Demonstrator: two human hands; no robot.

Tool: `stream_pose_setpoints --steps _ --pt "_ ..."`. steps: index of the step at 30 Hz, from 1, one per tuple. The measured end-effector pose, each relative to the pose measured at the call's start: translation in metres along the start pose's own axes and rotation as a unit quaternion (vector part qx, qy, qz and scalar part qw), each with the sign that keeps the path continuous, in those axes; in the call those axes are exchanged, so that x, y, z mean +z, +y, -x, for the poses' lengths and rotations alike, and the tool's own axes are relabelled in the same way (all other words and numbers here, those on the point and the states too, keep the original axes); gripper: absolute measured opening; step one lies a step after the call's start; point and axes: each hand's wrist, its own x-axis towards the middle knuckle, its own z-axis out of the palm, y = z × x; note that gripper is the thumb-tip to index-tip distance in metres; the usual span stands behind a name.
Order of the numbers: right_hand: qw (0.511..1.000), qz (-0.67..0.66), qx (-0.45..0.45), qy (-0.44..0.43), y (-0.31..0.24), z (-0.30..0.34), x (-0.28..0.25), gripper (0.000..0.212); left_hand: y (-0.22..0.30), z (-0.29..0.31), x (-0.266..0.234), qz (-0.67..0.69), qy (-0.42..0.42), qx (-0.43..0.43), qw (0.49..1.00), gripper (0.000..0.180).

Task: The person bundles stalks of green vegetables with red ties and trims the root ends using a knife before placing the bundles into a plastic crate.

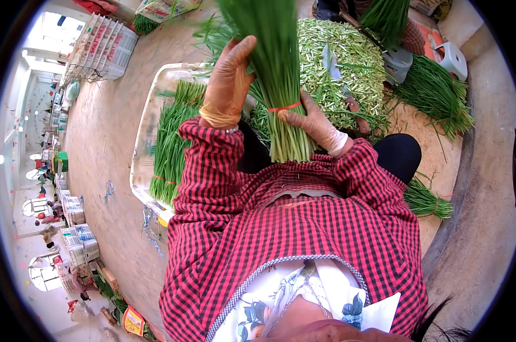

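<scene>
A tall bunch of garlic chives stands upright in front of my chest, pale cut stems down and green leaves up, with an orange band around its lower part. My right hand, in a thin pale glove, is closed around the bunch at the band. On the other side, my left hand, also gloved, is raised with fingers stretched along the edge of the leaves; some fingertips are hidden. Behind the bunch spreads a heap of short cut stem pieces. A knife with a grey blade appears to lie on it.
To my left, a white plastic crate holds banded chive bunches. More bunches lie at the right, by a white stool; a smaller one is near my knee. Another person's sleeve shows at the top right. Stacked crates stand far left.
</scene>
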Motion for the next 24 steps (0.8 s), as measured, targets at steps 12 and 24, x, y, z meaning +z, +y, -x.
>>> stream_pose_setpoints --steps 12,24 --pt "0.982 -0.11 0.107 -0.11 -0.007 0.017 -0.001 0.078 -0.103 0.038 -0.071 0.164 0.009 -0.24 0.957 0.042" --pt "0.975 -0.113 -0.141 0.126 -0.058 -0.064 -0.017 0.04 -0.076 0.026 -0.028 0.135 0.1 -0.011 0.986 0.036"
